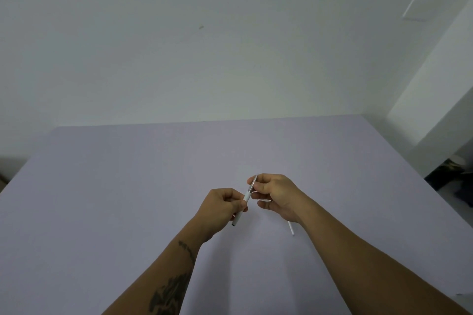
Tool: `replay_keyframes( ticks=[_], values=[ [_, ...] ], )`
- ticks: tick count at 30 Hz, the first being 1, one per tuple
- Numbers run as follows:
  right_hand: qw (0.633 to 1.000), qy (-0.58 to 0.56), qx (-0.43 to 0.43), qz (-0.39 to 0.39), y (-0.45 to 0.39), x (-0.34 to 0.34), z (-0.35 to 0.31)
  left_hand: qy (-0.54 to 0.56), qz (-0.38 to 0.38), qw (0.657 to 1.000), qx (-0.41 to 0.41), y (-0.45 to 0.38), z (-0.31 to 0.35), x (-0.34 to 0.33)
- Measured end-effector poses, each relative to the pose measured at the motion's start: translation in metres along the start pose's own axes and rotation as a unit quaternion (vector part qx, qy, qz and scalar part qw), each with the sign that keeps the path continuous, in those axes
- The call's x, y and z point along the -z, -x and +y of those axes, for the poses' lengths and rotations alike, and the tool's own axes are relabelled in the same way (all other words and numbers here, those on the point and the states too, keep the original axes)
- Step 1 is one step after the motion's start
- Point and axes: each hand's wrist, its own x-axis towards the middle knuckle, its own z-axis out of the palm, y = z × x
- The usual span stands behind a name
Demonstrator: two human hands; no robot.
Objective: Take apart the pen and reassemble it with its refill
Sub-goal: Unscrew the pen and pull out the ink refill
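Note:
A white pen barrel (246, 198) is tilted above the lavender table, its dark lower end at the bottom left. My left hand (223, 206) grips the barrel's lower half. A thin grey refill or tip piece (254, 182) sticks out of the barrel's top, and my right hand (275, 193) pinches it between thumb and forefinger. A second thin white tube (291, 228) lies on the table under my right wrist, partly hidden by it.
The lavender table (128, 199) runs from a plain pale wall at the back to my body. Dark clutter sits on the floor beyond the table's right edge (450, 174).

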Motion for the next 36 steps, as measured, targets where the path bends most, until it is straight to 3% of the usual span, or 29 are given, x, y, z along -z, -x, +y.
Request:
replay_keyframes(
  ticks=[24,32,36],
  values=[
    [1.000,-0.003,-0.010,0.006,-0.008,0.002,-0.004,0.006,-0.012,1.000,-0.002,-0.011,0.000,0.001],
    [0.999,-0.050,-0.016,0.002,-0.008,0.000,-0.002,-0.003,-0.008,1.000,-0.003,-0.014,-0.002,0.002],
    [1.000,-0.018,-0.016,-0.005,-0.009,0.000,-0.003,-0.011,-0.007,1.000,-0.004,-0.013,-0.006,0.004]
  ],
)
